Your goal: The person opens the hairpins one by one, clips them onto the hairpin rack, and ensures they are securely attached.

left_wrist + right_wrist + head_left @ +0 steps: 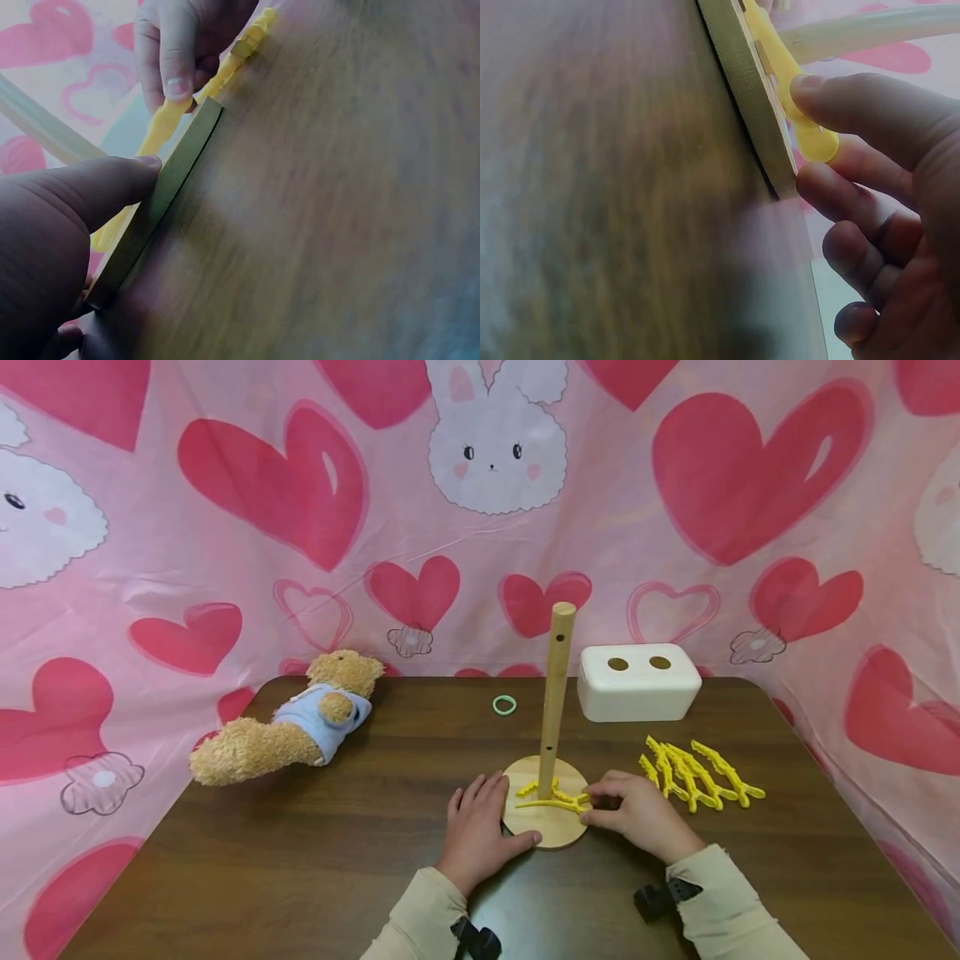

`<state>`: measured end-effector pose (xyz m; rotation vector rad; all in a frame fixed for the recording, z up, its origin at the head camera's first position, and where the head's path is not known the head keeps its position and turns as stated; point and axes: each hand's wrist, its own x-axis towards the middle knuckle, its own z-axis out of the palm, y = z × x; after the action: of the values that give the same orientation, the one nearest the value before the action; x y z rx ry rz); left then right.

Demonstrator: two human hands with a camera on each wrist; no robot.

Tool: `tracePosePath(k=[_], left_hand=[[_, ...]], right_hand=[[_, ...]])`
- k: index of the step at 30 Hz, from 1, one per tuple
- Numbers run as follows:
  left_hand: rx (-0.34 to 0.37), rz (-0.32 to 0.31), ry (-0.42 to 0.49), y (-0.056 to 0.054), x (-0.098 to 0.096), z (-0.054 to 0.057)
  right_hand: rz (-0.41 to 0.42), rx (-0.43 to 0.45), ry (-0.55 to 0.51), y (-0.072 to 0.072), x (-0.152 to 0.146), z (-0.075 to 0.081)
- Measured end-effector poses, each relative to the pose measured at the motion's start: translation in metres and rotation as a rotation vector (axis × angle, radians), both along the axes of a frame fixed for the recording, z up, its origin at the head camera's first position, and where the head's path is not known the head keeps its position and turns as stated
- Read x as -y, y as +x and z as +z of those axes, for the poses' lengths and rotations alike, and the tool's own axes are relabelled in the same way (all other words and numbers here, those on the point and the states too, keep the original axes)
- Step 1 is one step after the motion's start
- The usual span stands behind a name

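A round wooden base (551, 835) with an upright wooden post (557, 702) stands on the table. My left hand (480, 835) holds its left edge, with the thumb along the front rim and the fingers at the side. Between thumb and fingers, my right hand (637, 814) pinches the end of a yellow forked branch piece (551, 804) at the base's right edge. This piece lies across the base in front of the post. In the right wrist view, the thumb presses on the rounded end of the yellow branch piece (817, 142). Part of the yellow plastic shows behind the post.
Several yellow branch pieces (697, 781) lie to the right of my right hand. At the back stand a white box (637, 693) with two round holes and a green ring (504, 705). A teddy bear (322, 718) in blue lies at the left on the brown table (300, 877).
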<state>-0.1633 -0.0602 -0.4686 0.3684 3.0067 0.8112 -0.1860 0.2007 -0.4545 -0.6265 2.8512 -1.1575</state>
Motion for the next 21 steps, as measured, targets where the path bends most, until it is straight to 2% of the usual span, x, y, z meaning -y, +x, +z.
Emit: tracePosePath(k=[12, 21], left_hand=[[-0.011, -0.010, 0.008, -0.001, -0.001, 0.001], [-0.024, 0.000, 0.016, 0.000, 0.001, -0.002]], right_hand=[[-0.040, 0.074, 0.013, 0.001, 0.004, 0.005], [-0.054, 0.080, 0.018, 0.002, -0.011, 0.011]])
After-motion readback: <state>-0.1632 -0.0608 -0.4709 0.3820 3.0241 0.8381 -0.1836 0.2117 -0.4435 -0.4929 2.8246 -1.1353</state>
